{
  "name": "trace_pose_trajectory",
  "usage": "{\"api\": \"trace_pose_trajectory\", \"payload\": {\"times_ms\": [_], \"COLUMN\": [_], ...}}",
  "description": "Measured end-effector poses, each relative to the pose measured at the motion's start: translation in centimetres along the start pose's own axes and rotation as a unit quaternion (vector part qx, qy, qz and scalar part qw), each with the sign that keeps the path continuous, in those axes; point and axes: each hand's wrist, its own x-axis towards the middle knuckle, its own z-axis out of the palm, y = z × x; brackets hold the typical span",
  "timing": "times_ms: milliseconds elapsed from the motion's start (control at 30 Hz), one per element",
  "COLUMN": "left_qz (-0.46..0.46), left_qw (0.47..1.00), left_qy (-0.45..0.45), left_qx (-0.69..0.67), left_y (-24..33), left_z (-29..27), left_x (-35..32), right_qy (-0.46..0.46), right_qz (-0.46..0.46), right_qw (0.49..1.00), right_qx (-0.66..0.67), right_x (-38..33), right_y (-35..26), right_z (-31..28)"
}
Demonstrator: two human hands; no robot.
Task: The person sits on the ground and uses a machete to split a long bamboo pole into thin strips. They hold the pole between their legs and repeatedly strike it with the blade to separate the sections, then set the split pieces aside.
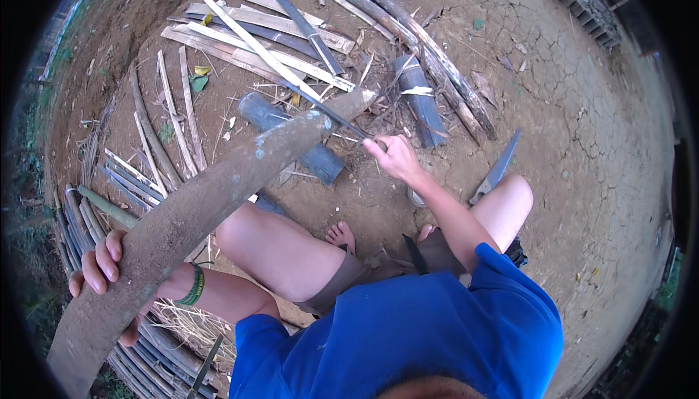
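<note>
A long, thick wooden pole (211,188) slants across my left side, its far end tapered to a pale point. My left hand (102,264) is wrapped round its lower part, the fingers over the top and the thumb below. My right hand (393,157) is closed on the handle of a long, dark-bladed knife (342,119). The blade reaches to the left across the pole near its tapered end; whether it touches the wood I cannot tell. Beneath that end lies a dark bamboo section (320,162). Another bamboo section (421,104) with a white band rests beyond my right hand.
Split bamboo strips (255,28) lie scattered on the bare soil ahead, beside long thin poles (429,46). A broad-bladed tool (499,167) lies beside my right knee. Bundled canes (80,224) are at the left. My bare feet (341,237) stand between these things.
</note>
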Motion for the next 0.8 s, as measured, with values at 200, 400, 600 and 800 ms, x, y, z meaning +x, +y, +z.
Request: {"api": "trace_pose_trajectory", "payload": {"times_ms": [200, 400, 600, 800], "left_qz": [-0.043, -0.076, -0.025, -0.024], "left_qw": [0.988, 0.99, 0.99, 0.957], "left_qy": [-0.021, -0.065, -0.115, -0.251], "left_qx": [-0.147, -0.097, -0.081, -0.145], "left_y": [-3.9, -2.5, -3.9, -4.4], "left_z": [-3.1, -2.0, 0.8, 0.7], "left_x": [2.0, 2.4, 2.4, 3.7], "right_qy": [0.049, -0.032, -0.011, -0.031], "right_qz": [0.224, 0.144, 0.164, 0.218], "right_qw": [0.973, 0.989, 0.986, 0.975], "right_qx": [0.007, 0.028, 0.007, 0.037], "right_x": [4.7, 2.7, 3.5, 3.2], "right_y": [11.1, 3.5, 4.6, 7.2], "right_z": [-0.5, -1.7, -1.8, -3.1]}}
